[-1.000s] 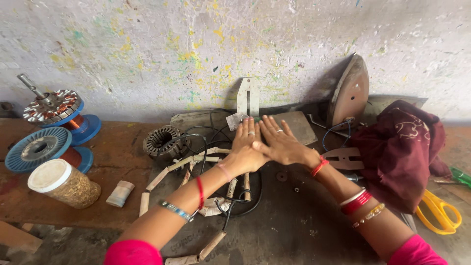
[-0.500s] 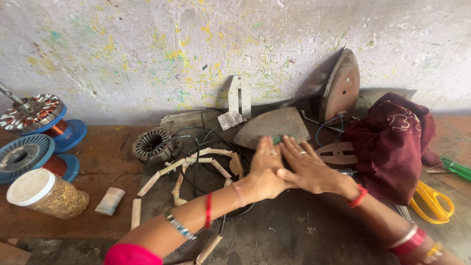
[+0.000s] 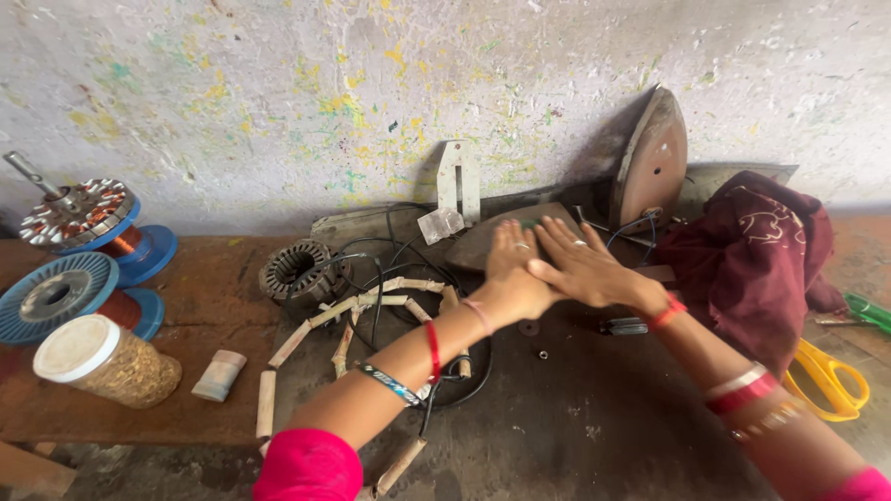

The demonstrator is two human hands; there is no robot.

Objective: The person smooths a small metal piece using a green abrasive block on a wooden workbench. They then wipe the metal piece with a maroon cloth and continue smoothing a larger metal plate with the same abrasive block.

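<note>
Spanning a paint-flecked plaster wall (image 3: pixel 278 83), the grimy counter (image 3: pixel 594 427) is seen; left hand (image 3: pixel 512 269) and right hand (image 3: pixel 585 269) (flat, holding nothing) are pressed on a grey iron soleplate (image 3: pixel 473 249).

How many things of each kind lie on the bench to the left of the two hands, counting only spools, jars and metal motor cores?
Blue spools of copper wire: 2
Clear jar with a white lid: 1
Ring-shaped metal motor cores: 1
Total: 4

One spool has a finned rotor on top.
</note>
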